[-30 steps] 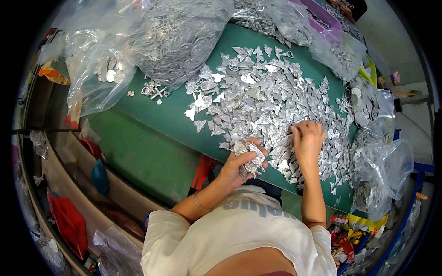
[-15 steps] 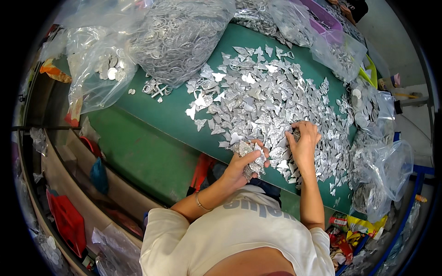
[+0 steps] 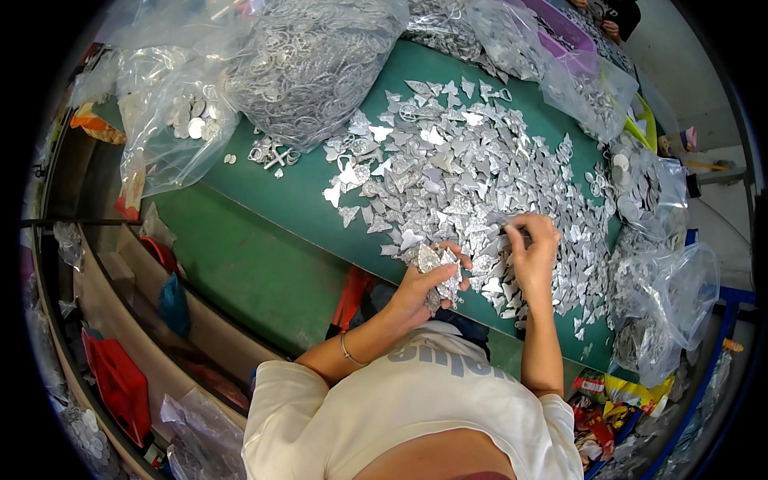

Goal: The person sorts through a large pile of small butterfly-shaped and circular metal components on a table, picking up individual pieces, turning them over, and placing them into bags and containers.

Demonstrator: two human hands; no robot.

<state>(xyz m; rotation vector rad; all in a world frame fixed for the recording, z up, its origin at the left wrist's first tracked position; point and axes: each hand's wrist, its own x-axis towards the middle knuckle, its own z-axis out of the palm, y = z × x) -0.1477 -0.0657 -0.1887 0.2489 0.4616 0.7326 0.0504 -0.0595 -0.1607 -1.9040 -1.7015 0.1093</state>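
Observation:
A wide heap of small flat silver metal pieces (image 3: 448,168), many of them pointed and winged in outline, covers the green table. Close to its front edge, my left hand (image 3: 424,286) is closed round a bunch of these metal pieces (image 3: 438,268), thumb lying across them. To its right, my right hand (image 3: 534,248) hovers low over the heap, thumb and forefinger pinched together. A grey metal piece (image 3: 499,218) shows at those fingertips, slightly blurred.
A big clear bag of metal rings (image 3: 312,76) stands at the back left, beside a bag of round discs (image 3: 194,120). More filled bags (image 3: 640,192) line the right side. A purple basket (image 3: 560,32) is at the far right, near another person's hand (image 3: 611,30).
My right hand has lifted and turned a little, its fingers now pinching a grey metal piece over the heap. The left hand stays nearly still with its bunch.

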